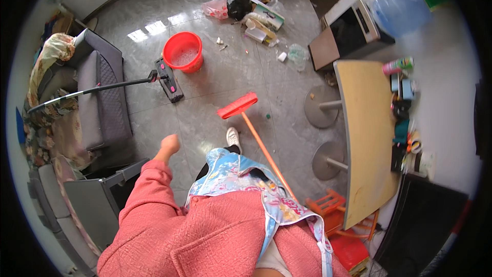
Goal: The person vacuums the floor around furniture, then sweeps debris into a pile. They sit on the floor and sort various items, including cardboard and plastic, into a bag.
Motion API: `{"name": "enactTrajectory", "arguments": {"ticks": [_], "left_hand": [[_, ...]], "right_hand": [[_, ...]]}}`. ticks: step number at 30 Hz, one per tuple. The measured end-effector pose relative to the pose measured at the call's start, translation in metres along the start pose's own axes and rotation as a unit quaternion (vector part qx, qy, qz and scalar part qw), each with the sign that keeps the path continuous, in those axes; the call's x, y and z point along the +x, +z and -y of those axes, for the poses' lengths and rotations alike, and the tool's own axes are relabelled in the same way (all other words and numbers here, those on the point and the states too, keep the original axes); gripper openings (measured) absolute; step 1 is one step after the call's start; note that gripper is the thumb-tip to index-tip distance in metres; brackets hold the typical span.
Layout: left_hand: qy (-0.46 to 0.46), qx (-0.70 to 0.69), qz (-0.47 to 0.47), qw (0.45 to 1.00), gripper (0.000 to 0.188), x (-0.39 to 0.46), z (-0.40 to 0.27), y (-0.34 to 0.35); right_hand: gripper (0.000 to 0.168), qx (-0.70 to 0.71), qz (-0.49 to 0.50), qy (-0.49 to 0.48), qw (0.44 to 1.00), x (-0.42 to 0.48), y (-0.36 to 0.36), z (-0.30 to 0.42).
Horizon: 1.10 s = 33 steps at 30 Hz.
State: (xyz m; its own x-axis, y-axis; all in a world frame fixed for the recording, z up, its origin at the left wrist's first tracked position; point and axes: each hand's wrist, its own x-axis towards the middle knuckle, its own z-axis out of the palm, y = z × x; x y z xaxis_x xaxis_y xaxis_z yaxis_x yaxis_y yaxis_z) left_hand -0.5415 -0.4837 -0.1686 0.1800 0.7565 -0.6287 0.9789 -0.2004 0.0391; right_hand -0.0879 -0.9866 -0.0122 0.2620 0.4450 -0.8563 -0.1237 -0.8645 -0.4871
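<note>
My left hand [170,144] hangs over the floor in front of me, its fingers curled, with nothing seen in it. My right hand is out of view. A red broom [237,105] has its bristle head near my white shoe [233,138], and its orange handle runs back to my right side behind the apron [234,173]; what holds it is hidden. Further ahead stands a red bucket [184,52] of sudsy water. Beside the bucket lies a flat mop head [169,80], its pole leaning towards the sofa.
Bags and cardboard rubbish [265,19] lie on the floor ahead, with a clear plastic bag [298,57] nearer. A grey sofa [103,96] stands left. At right are a wooden-topped table [369,138], its round metal bases, a cabinet [346,34] and an orange stool [328,207].
</note>
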Motion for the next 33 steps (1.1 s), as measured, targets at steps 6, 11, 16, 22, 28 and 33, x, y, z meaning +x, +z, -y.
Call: {"name": "enactTrajectory", "arguments": {"ticks": [6,11,16,22,28,33], "left_hand": [[-0.022,0.019,0.267,0.963,0.029,-0.171,0.061,0.083],[0.134,-0.071,0.267,0.952,0.036,-0.239,0.046,0.172],[0.088,-0.266,0.125,0.952,0.038,-0.221,0.086,0.218],[0.079,-0.066,0.096,0.99,0.034,-0.219,-0.019,0.077],[0.134,-0.119,0.094,0.979,0.034,-0.21,-0.05,0.052],[0.115,-0.147,0.136,0.973,0.031,-0.207,-0.018,0.084]], "right_hand": [[0.029,-0.132,-0.152,0.022,0.979,-0.073,0.019,-0.178],[0.032,-0.143,-0.173,0.038,0.974,-0.098,0.045,-0.235],[0.035,-0.128,-0.158,-0.05,0.978,-0.016,0.068,-0.23],[0.039,-0.111,-0.199,-0.103,0.968,0.099,0.079,-0.133],[0.038,-0.124,-0.225,-0.074,0.964,0.013,0.099,-0.17],[0.034,-0.143,-0.208,0.036,0.967,-0.114,0.132,-0.254]]}}
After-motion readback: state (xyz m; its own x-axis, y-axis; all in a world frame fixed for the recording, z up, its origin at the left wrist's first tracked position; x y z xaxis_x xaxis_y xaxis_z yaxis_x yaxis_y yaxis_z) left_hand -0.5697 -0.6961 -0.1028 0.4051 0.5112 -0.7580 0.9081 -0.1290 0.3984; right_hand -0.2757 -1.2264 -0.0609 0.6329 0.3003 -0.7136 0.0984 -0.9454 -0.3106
